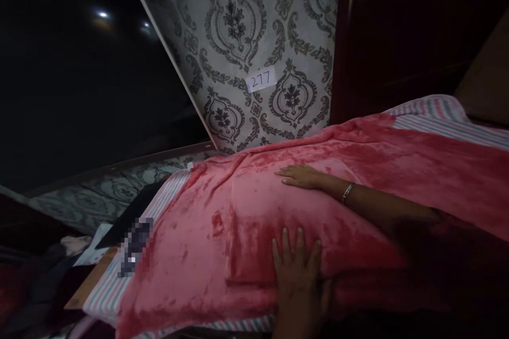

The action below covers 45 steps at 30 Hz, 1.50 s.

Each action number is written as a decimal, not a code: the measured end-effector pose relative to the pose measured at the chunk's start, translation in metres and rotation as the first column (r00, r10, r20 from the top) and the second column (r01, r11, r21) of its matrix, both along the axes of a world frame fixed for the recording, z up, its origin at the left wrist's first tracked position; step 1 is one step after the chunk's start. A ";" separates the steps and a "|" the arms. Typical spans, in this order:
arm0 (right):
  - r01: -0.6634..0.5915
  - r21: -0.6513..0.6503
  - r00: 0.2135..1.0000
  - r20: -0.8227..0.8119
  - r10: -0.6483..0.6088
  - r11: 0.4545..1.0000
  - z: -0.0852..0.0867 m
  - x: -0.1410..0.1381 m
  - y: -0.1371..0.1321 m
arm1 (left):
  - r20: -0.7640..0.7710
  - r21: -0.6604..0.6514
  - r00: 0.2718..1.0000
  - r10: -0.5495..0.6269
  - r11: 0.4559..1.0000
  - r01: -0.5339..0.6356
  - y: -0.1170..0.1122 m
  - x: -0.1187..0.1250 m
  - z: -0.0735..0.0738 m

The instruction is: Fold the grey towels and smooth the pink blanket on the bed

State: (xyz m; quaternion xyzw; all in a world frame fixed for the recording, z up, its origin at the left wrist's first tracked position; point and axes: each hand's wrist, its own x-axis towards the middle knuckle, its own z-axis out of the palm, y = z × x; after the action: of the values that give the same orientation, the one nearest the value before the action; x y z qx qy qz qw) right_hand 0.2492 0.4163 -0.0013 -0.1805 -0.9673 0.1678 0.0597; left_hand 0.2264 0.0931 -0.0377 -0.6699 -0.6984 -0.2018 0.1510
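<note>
In the head view, a folded piece of pink-red plush fabric (254, 254) lies on a larger plush blanket (183, 259) of the same colour. My left hand (298, 270) reaches in from the bottom and rests palm down on the fold's near part, fingers spread. My right hand (300, 176), with a bracelet (348, 192) at the wrist, comes from the right and lies flat on the far part, fingers pointing left. Neither hand grips anything. Darker and lighter patches mark the pile. The dark sleeve side at right is hard to make out.
Striped bedding (105, 294) shows under the blanket at the left edge, with more stripes (457, 130) at the far right. A pixelated dark item (135, 249) lies at the left edge. Patterned wallpaper (234, 21) bears a paper label (261, 80) reading 277. A dark screen-like panel (79, 79) stands left.
</note>
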 end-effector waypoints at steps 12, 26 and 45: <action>0.071 0.012 0.997 -0.036 -0.071 0.997 0.010 0.000 -0.009 | -0.024 0.090 0.999 -0.025 0.996 0.027 0.007 -0.007 -0.004; -0.111 0.098 0.978 -0.164 0.126 0.989 0.022 0.142 -0.121 | 0.085 0.040 0.994 -0.073 0.997 0.069 0.007 -0.011 0.028; -0.104 -0.099 0.959 -0.275 0.073 0.990 0.000 0.157 -0.152 | 0.046 -0.571 0.867 -0.496 0.699 0.431 0.259 -0.022 0.081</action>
State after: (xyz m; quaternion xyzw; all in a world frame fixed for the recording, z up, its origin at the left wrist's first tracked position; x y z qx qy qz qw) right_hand 0.4062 0.2647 -0.0012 -0.1155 -0.9463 0.2475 0.1733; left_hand 0.2042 0.3523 0.0430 -0.8480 -0.5249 0.0198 -0.0708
